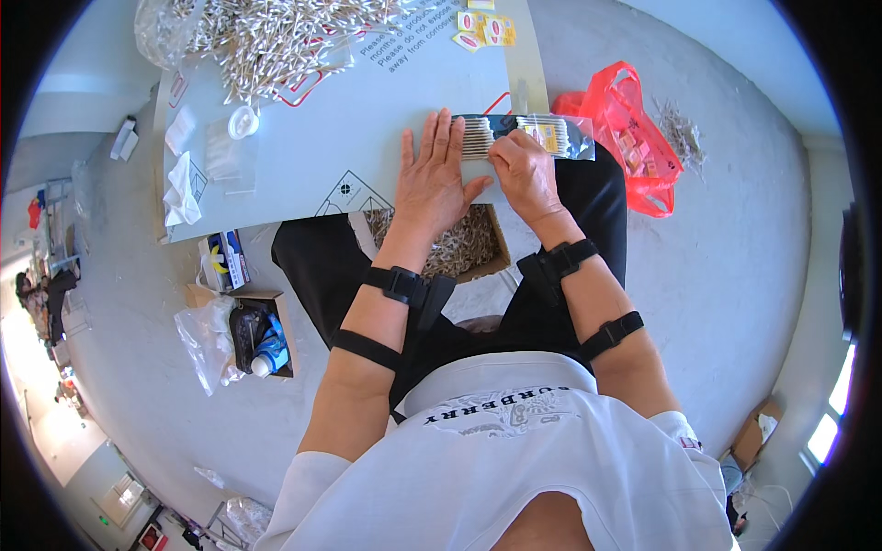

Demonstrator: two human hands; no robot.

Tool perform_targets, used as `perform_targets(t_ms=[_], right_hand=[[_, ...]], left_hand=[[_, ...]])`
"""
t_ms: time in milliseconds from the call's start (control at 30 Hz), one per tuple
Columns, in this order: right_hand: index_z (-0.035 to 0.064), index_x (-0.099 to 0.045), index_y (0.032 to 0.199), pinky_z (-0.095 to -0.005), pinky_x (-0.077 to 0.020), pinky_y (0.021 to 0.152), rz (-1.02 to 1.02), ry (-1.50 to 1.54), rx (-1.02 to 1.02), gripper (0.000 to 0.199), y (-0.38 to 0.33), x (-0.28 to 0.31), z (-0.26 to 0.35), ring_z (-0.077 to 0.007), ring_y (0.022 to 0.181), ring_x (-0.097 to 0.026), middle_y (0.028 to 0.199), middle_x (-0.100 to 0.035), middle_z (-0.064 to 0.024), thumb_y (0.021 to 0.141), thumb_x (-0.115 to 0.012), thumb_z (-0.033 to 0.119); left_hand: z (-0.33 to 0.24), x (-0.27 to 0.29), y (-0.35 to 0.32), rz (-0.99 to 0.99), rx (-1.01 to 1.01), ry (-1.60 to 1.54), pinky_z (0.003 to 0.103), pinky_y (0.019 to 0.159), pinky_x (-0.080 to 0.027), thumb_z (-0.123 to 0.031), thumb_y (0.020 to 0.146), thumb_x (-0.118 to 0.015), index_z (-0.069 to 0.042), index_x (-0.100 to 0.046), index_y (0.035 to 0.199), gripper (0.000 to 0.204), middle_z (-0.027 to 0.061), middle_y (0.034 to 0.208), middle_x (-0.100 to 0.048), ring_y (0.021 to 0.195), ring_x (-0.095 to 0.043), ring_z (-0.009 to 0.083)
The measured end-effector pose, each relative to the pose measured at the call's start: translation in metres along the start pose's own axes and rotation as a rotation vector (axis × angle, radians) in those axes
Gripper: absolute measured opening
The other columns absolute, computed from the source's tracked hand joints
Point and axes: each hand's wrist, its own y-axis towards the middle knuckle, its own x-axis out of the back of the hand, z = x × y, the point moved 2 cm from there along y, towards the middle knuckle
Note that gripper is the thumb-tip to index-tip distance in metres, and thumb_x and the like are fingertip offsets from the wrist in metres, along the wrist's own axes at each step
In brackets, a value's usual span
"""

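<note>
A long flat clear packet of cotton swabs lies across the right front of the table. Its swabs sit side by side in two groups, and a yellow-and-white card shows in the right-hand one. My left hand is open and flat, fingertips over the packet's left end, hiding that end. Between the two groups, my right hand is closed, its thumb and curled fingers pinching at the packet. The exact grip is hidden under the knuckles. Past that hand, the packet's transparent end reaches over the table edge.
Loose cotton swabs are heaped at the table's far left; yellow-and-white cards lie at the back right. A small white tub and clear bags lie left. Below are a swab-filled box and a red plastic bag.
</note>
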Motion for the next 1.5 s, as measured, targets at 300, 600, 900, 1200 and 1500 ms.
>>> perform_targets(t_ms=[300, 600, 900, 1200, 1500], right_hand=[[0.0099, -0.064, 0.113, -0.0411, -0.0490, 0.083, -0.032, -0.102, -0.011, 0.039, 0.016, 0.006, 0.000, -0.0302, 0.101, -0.058, 0.105, -0.059, -0.0081, 0.075, -0.073, 0.006], [0.0094, -0.058, 0.128, -0.0413, -0.0428, 0.093, 0.070, -0.171, 0.063, 0.057, 0.015, 0.010, -0.003, -0.0272, 0.112, -0.052, 0.121, -0.053, -0.0082, 0.074, -0.077, 0.014], [-0.0005, -0.027, 0.151, -0.0366, -0.0258, 0.117, -0.221, 1.074, -0.327, 0.057, 0.011, -0.016, -0.001, -0.0254, 0.144, -0.030, 0.155, -0.032, -0.0159, 0.101, -0.051, 0.010], [-0.0008, -0.038, 0.146, -0.0348, -0.0303, 0.115, -0.296, 1.285, -0.491, 0.048, 0.014, -0.037, -0.007, -0.0246, 0.139, -0.038, 0.152, -0.038, -0.0156, 0.102, -0.050, 0.012], [0.0048, -0.042, 0.144, -0.0488, -0.0231, 0.116, -0.083, -0.200, -0.114, 0.057, -0.006, 0.038, -0.048, -0.0330, 0.143, -0.031, 0.153, -0.034, -0.0177, 0.094, -0.059, 0.028]], left_hand=[[0.003, -0.004, -0.002, -0.007, 0.002, -0.007, 0.051, 0.120, -0.008, -0.055, 0.090, -0.056, -0.004, -0.027, 0.152, 0.085, 0.0151, 0.160, -0.022, 0.149, -0.018, 0.0285], [0.000, 0.002, 0.001, 0.058, 0.026, 0.025, 0.051, 0.120, -0.009, -0.052, 0.090, -0.057, -0.004, -0.025, 0.153, 0.085, 0.0144, 0.161, -0.019, 0.149, -0.017, 0.0282], [-0.001, 0.002, 0.001, 0.041, 0.020, 0.013, 0.050, 0.121, -0.008, -0.051, 0.092, -0.056, -0.005, -0.023, 0.153, 0.084, 0.0144, 0.161, -0.018, 0.150, -0.016, 0.0284], [-0.003, 0.000, 0.003, 0.051, 0.020, 0.022, 0.050, 0.121, -0.008, -0.050, 0.091, -0.057, -0.005, -0.024, 0.153, 0.084, 0.0145, 0.161, -0.019, 0.150, -0.015, 0.0277], [0.000, 0.000, 0.001, 0.068, 0.028, 0.036, 0.050, 0.121, -0.010, -0.048, 0.092, -0.057, -0.005, -0.021, 0.154, 0.084, 0.0148, 0.162, -0.016, 0.150, -0.015, 0.0287]])
